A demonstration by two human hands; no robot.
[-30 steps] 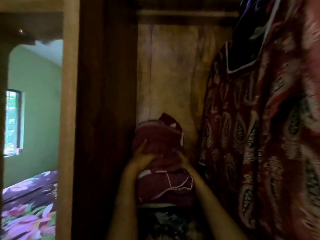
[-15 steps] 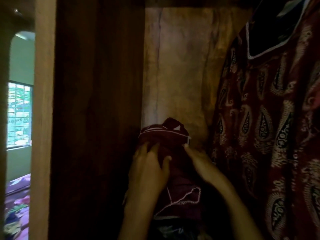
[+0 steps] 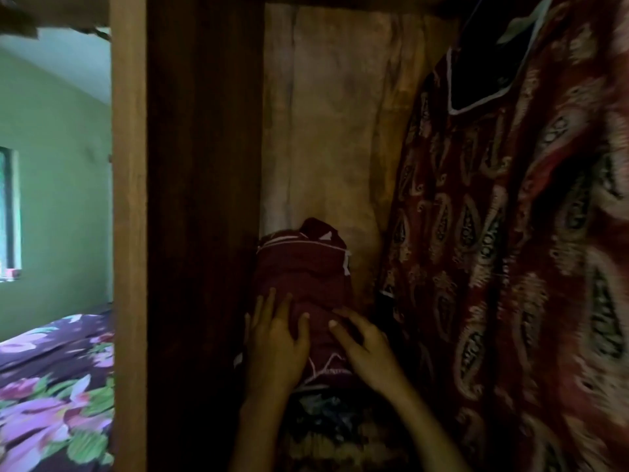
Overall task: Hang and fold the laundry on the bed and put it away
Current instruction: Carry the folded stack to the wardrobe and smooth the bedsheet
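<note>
Dim wardrobe interior, with its pale back panel [image 3: 326,131] rising beyond the fingertips and the dark side panel [image 3: 204,199] just outside the left hand [image 3: 277,345]. And the grip is gone! A second ago both hands were clasping the folded maroon garment [image 3: 303,267] from either side, carrying it in. Half a second ago the left palm had come on top while the right fingers were hooked over the edge. Now the right hand [image 3: 366,352] lies flat too: both hands released, fingers spread and straight, resting on the near end of the bundle, just beside each other. Nothing pinched, nothing curled round the cloth.

The garment sits under and ahead of the palms, tucked against the side panel, on top of a darker floral pile [image 3: 323,413] that shows below the wrists. Outside the right hand hangs a red paisley dress [image 3: 510,233], close by, though in this gloom I cannot tell if it touches the bundle. Way off past the left forearm, beyond the panel, lies the bed [image 3: 51,386] in its purple flowered sheet, under a green wall [image 3: 61,165].

My reading: this piece is placed, and the hands are only patting it level. That looks like one item put away. Next would be back toward the bed for whatever laundry remains, none of which I can make out from here.
</note>
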